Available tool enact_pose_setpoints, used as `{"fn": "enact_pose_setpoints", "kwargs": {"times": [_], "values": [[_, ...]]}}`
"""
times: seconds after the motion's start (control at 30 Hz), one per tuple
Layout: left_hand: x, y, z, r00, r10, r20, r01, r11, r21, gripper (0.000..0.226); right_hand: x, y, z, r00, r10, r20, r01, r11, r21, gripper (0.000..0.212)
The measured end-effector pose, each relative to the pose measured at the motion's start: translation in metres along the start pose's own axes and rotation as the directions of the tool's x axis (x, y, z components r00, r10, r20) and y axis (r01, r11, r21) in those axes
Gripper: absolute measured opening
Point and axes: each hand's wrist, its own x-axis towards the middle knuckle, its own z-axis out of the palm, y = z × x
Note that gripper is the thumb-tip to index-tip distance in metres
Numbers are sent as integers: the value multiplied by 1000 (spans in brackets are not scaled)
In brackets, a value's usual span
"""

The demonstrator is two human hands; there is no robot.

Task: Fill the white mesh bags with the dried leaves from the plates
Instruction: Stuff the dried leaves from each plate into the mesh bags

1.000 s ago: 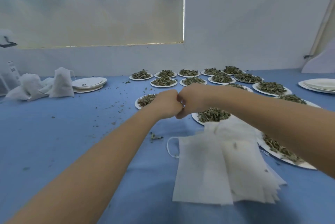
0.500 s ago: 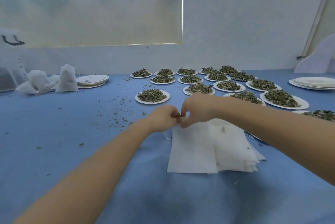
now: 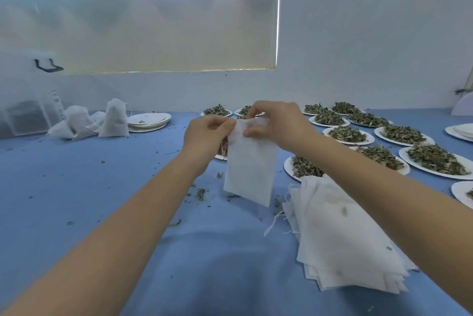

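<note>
Blue table against white wall, leaf crumbs scattered. Bag flat, white, thin mesh, empty, hangs above table at centre, lower corner near cloth. Left hand pinches its top left edge; right hand pinches top right edge, fingers curled. Stack of bags near right. Plates of leaves far right. Filled bags far left.

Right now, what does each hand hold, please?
Left hand: pinches the top edge of the white mesh bag.
Right hand: pinches the same bag's top edge.
</note>
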Motion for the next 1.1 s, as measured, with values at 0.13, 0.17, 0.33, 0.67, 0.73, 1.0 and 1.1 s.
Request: {"fn": "enact_pose_setpoints", "kwargs": {"times": [0.13,0.17,0.33,0.67,0.73,1.0,1.1], "values": [[21,-2,-7,993,20,-119,-22,1000,-19,7,19,-4,11,1000,20,16,-22,996,89,20],[26,-2,-9,988,30,-149,-33,999,-18,7,25,-5,15,999,24,43,-27,997,69,19],[49,-6,-19,971,150,-185,-141,988,61,3,53,-5,37,998,-23,63,32,989,-145,39],[93,-24,-33,936,315,-154,-274,931,241,12,103,-3,71,993,-17,118,-10,975,222,22],[102,-28,-36,941,304,-151,-261,933,248,15,109,0,77,987,-8,162,-40,957,287,18],[124,-36,-48,922,381,-65,-359,906,226,17,128,5,83,937,-91,336,-95,861,499,26],[130,-35,-55,910,411,-61,-391,897,206,17,128,4,88,918,-118,378,-146,786,600,15]]}}
